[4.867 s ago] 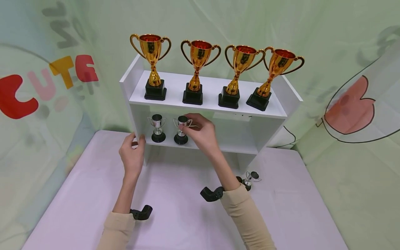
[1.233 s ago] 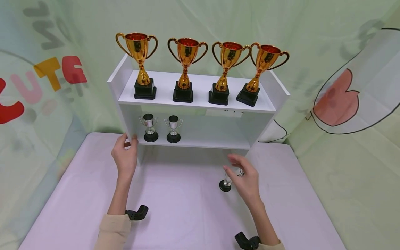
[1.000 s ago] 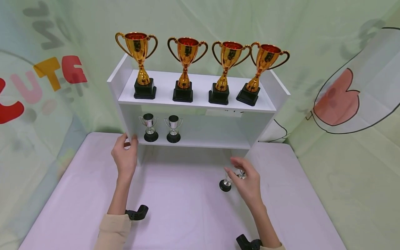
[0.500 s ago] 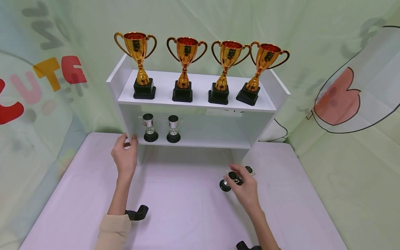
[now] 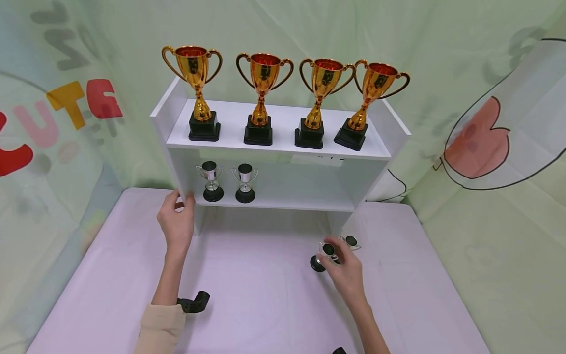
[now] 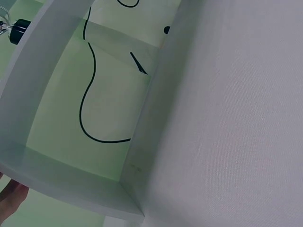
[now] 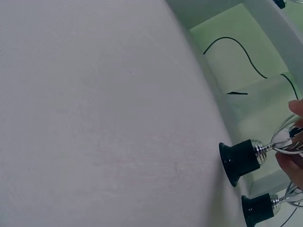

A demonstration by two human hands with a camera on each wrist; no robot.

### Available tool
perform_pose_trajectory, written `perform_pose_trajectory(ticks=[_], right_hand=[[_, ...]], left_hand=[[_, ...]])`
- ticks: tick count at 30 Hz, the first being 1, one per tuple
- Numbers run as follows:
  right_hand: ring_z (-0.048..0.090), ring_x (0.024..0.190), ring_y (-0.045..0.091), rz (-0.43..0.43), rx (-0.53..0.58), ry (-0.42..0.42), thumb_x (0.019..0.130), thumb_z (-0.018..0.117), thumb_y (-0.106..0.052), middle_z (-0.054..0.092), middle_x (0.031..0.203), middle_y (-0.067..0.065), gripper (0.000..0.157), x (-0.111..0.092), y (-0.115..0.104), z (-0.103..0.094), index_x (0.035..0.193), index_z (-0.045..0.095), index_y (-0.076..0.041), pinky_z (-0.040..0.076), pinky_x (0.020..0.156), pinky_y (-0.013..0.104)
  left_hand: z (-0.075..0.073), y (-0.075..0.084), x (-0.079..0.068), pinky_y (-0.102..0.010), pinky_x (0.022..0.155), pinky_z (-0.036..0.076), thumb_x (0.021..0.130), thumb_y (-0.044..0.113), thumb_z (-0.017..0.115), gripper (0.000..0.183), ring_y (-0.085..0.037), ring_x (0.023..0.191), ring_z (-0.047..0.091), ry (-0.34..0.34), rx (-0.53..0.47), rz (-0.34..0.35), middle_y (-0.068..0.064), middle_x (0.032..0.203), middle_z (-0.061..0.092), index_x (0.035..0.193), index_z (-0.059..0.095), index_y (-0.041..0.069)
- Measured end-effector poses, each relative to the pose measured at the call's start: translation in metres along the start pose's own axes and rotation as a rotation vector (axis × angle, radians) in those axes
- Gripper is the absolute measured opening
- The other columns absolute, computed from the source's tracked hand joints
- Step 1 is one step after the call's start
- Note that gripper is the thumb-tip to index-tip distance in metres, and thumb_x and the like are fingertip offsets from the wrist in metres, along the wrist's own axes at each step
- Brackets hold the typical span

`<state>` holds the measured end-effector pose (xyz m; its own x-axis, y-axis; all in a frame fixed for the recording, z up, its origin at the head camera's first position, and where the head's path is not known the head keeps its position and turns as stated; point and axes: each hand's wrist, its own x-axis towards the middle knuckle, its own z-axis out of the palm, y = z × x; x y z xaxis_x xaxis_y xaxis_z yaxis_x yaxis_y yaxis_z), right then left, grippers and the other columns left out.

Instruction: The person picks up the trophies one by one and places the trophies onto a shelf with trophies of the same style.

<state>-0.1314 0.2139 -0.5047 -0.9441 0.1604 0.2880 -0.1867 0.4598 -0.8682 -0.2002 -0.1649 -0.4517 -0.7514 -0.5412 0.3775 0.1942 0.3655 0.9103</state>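
My left hand (image 5: 176, 221) grips the left side panel of a white shelf unit (image 5: 305, 189), thumb at its front edge. In the left wrist view, part of that hand's fingers (image 6: 15, 197) shows by the panel. My right hand (image 5: 347, 275) pinches the cup of a small silver trophy (image 5: 328, 250) between thumb and fingers, in front of the shelf's right foot. Its black base (image 7: 239, 161) points toward the table in the right wrist view; whether it touches is hard to tell. Just behind stands a second small silver trophy (image 5: 352, 241), partly hidden by the hand.
Two small silver trophies, one at the left (image 5: 213, 182) and one beside it (image 5: 245, 182), stand on the middle shelf. Several gold trophies (image 5: 261, 91) line the top shelf. A pale cloth covers the table (image 5: 247, 295); printed curtains (image 5: 477, 98) hang behind.
My right hand has left the second silver trophy on the middle shelf, come down to the right, and closed on another by the shelf's foot. My left hand keeps its hold.
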Motion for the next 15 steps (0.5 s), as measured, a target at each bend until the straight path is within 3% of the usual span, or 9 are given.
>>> perform_pose_trajectory(ticks=[5, 12, 15], right_hand=[[0.066, 0.123, 0.027, 0.058, 0.043, -0.016, 0.081, 0.083, 0.004, 0.071, 0.128, 0.014, 0.050, -0.0034, 0.0034, -0.0018, 0.128, 0.067, -0.006, 0.047, 0.095, 0.007], [0.065, 0.107, -0.004, 0.083, 0.066, -0.002, 0.082, 0.081, 0.007, 0.070, 0.125, 0.019, 0.050, -0.0053, 0.0065, -0.0019, 0.129, 0.066, 0.000, 0.053, 0.093, 0.014], [0.064, 0.101, -0.006, 0.077, 0.081, 0.022, 0.080, 0.079, 0.013, 0.070, 0.121, 0.025, 0.049, -0.0054, 0.0082, -0.0008, 0.127, 0.065, 0.006, 0.054, 0.091, 0.015]], left_hand=[[0.0002, -0.0001, 0.0003, -0.008, 0.064, 0.043, 0.100, 0.014, 0.064, 0.029, -0.026, 0.088, 0.062, 0.004, 0.008, -0.007, -0.016, 0.120, 0.072, 0.125, 0.072, 0.003], [0.0006, 0.0000, 0.0001, -0.008, 0.064, 0.043, 0.100, 0.014, 0.063, 0.029, -0.020, 0.085, 0.060, 0.013, 0.021, -0.006, -0.016, 0.120, 0.072, 0.124, 0.072, 0.003], [0.0007, 0.0000, 0.0001, -0.008, 0.064, 0.043, 0.099, 0.014, 0.064, 0.028, -0.014, 0.084, 0.058, 0.011, 0.027, -0.011, -0.015, 0.119, 0.073, 0.124, 0.073, 0.003]])
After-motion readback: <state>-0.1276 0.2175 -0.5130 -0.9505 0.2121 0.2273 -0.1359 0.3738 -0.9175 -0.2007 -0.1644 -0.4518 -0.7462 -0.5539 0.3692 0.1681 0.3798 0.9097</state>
